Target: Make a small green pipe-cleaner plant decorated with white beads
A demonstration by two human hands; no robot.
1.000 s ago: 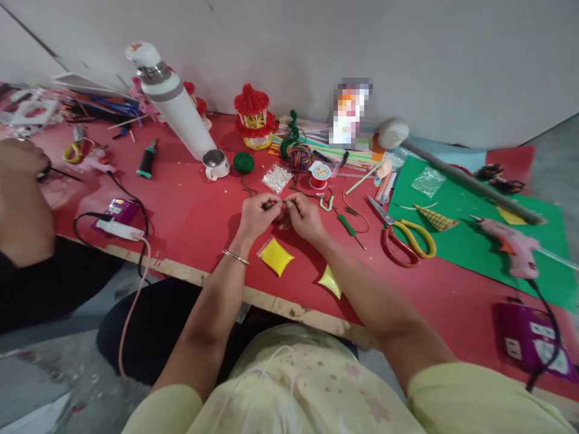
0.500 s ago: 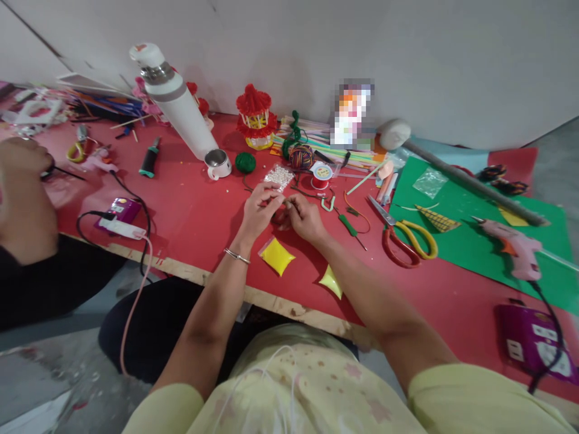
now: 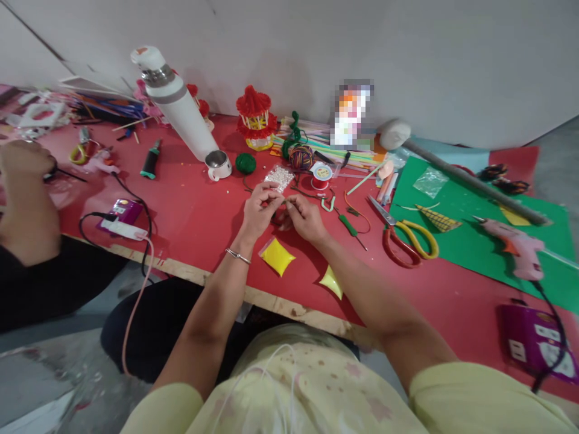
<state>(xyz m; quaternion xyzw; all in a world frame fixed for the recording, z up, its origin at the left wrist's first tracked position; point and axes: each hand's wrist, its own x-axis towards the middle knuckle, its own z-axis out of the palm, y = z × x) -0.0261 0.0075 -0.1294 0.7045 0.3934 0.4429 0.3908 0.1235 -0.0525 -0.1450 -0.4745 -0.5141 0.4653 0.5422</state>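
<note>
Left hand (image 3: 261, 211): fingers straighter than a second ago, pinch narrow. Right hand (image 3: 307, 219): pinched likewise; any contents too small to tell. Yellow-filled packet (image 3: 277, 257): near both.

Just beyond the yellow packet (image 3: 277, 257), there it was, a slim, dark strand (image 3: 284, 203), pinched and mostly hidden, its full shape unclear!

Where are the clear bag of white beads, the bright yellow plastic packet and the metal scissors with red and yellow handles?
Bag of white beads (image 3: 279, 176), head view: the beaded middle.
Yellow packet (image 3: 278, 257), head view: its centre.
Scissors (image 3: 388, 219), head view: metal near the handles.
</note>
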